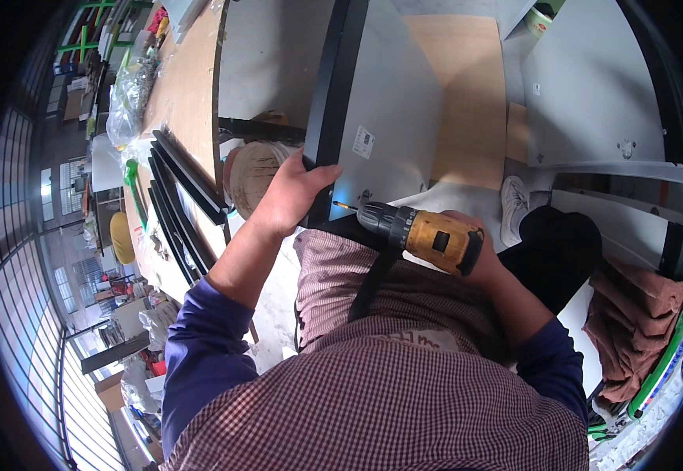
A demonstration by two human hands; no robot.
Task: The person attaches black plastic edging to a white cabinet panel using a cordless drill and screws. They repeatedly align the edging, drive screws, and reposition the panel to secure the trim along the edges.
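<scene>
My right grip (483, 255) is wrapped round the yellow-and-black drill (439, 239), body lying across my lap area, chuck aimed left; most of the fingers are hidden behind the tool. Bit (344, 206) points at the lower end of the black rail (332, 86), near the bottom corner of the grey panel (392, 110). Can't tell if the tip is touching. Bluish light patch on the panel just above it.

My left grip (296, 192) pinches that rail near its lower end: thumb across the near face, fingers mostly out of sight on the far side. Panel stands just right of the rail (white label (363, 142) on it, black printing, partway up).

Left of my hand: round tub (256, 177) with a stained top, beside the worktop (188, 86). On the worktop: black strips (188, 212) in a loose bundle, a green tool (132, 184), a clear plastic bag (125, 110). Far right: brown cloth (636, 326), draped and crumpled.
</scene>
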